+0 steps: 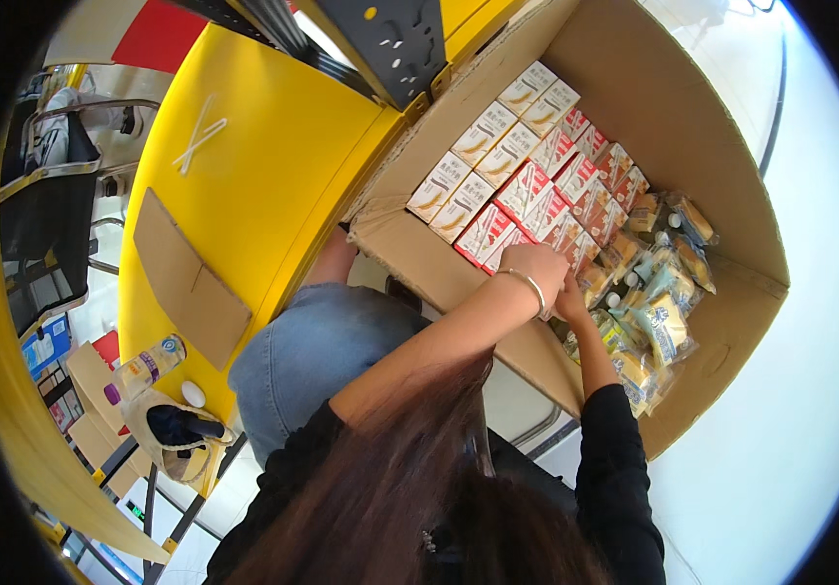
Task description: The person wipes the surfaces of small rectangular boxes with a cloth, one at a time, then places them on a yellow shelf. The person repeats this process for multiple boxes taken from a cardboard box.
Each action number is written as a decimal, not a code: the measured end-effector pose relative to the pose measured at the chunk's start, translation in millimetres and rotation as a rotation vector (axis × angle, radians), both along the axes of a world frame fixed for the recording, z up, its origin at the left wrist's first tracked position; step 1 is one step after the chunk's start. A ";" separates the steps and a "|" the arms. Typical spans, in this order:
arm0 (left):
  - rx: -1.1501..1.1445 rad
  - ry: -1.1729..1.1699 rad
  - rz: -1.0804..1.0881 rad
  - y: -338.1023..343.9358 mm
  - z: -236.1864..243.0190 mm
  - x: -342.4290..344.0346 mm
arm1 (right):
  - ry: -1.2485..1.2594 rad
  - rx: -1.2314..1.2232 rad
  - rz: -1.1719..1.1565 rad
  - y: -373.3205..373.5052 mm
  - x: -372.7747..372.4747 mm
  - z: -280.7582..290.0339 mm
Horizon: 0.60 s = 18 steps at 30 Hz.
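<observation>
My left hand, with a bracelet at its wrist, reaches over the near side of a large cardboard box. It is beside red-and-white cartons, with its fingers bent down and mostly hidden. My right hand is close by it, against the row of brownish cartons and the wrapped bread packs; its fingers are largely out of sight. Whether either hand holds anything does not show. White cartons with a yellow picture fill the box's left side in neat rows.
Left of the box stands a yellow table bearing a flat cardboard piece, a clear plastic bottle and a beige bag. A dark perforated metal post rises beside the box. Small white-capped bottles lie among the bread packs.
</observation>
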State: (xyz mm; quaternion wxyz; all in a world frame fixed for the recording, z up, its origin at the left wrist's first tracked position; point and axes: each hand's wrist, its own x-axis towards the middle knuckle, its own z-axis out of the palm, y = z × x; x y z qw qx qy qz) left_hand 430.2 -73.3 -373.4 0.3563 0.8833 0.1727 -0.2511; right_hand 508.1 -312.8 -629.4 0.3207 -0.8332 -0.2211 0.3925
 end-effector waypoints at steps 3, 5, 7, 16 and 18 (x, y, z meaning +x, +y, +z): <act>-0.072 0.173 -0.021 11.7 -15.7 14.9 | 0.248 -0.130 -0.217 12.4 7.8 39.8; -0.110 0.302 -0.083 18.1 -24.1 29.7 | 0.316 -0.114 -0.361 8.0 7.2 44.5; -0.137 0.340 -0.018 10.4 -45.0 35.5 | 0.179 -0.250 -0.189 3.6 7.2 38.7; -0.187 0.342 -0.046 -27.0 -94.1 63.3 | 0.302 -0.157 -0.254 -12.6 -15.1 16.6; -0.173 0.275 0.008 -45.9 -117.0 58.4 | 0.353 -0.129 -0.330 -16.1 -21.4 8.9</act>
